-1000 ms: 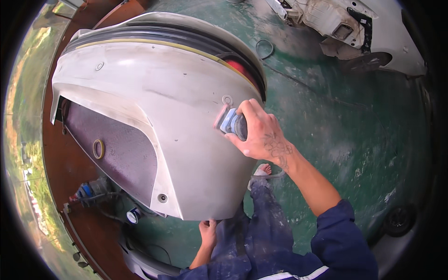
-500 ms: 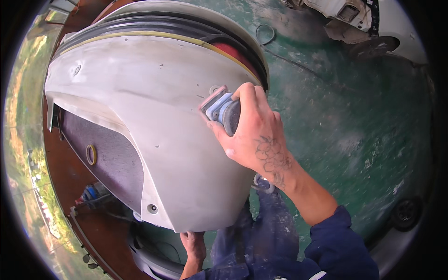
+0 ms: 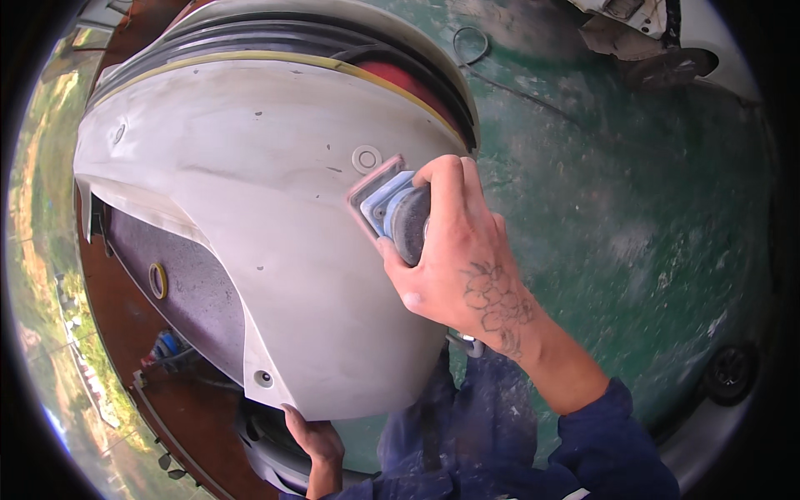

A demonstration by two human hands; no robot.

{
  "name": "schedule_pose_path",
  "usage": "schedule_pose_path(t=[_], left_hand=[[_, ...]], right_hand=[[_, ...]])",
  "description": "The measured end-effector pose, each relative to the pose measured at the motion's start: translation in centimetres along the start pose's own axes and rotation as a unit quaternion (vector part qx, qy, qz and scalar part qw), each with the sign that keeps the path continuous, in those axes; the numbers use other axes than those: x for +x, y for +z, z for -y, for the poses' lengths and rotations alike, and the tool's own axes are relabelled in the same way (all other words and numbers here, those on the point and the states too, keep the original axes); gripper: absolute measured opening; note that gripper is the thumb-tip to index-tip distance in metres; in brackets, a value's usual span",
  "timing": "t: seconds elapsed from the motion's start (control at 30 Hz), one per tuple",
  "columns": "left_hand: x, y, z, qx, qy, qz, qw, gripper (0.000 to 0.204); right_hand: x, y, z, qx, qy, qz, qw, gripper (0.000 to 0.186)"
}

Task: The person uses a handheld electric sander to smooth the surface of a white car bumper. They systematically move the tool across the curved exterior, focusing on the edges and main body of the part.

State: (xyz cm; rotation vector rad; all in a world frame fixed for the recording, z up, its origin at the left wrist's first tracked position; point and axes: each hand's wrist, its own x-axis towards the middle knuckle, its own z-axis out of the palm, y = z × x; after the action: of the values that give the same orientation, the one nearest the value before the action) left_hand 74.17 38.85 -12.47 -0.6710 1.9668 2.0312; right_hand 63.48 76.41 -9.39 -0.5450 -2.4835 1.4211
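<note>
Your right hand centre frame, fingers clamped on a blue sanding block, pressed to the dusty, curved white body panel, your left hand gripping its lower edge.

The right hand reaches up and to the left, with its fingers curled tight and the thumb low. Its back has a flower drawing on it, and the arm wears a blue sleeve pushed up past the wrist. The left hand is low down, fingers bent, arm pointing up.
</note>
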Motion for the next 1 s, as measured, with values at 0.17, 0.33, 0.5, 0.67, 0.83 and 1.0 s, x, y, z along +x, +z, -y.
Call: schedule_pose_path(t=[0.17,0.33,0.5,0.67,0.83,1.0], left_hand=[[0.4,2.8,-1.1,-0.022,-0.031,-0.068,0.997,0.060],[0.8,0.8,-0.5,0.018,-0.024,0.018,0.999,0.060],[0.7,2.6,-0.6,0.005,-0.007,-0.070,0.998,0.057],[0.7,2.1,-0.2,0.020,-0.003,-0.076,0.997,0.056],[0.8,0.7,0.1,0.028,-0.014,-0.027,0.999,0.058],[0.9,0.6,0.4,0.035,-0.002,-0.022,0.999,0.057]], right_hand=[[0.0,-0.2,-2.6,0.010,0.040,-0.035,0.999,0.063],[-0.5,-0.4,-2.7,-0.001,0.092,-0.039,0.995,0.062],[-0.1,0.8,-0.8,-0.009,0.042,-0.047,0.998,0.062],[-1.1,0.2,-3.8,-0.008,0.067,-0.076,0.995,0.062],[-1.5,0.4,-2.3,-0.016,-0.067,-0.049,0.996,0.061],[-0.1,0.4,-1.4,-0.077,-0.179,0.023,0.981,0.059]])
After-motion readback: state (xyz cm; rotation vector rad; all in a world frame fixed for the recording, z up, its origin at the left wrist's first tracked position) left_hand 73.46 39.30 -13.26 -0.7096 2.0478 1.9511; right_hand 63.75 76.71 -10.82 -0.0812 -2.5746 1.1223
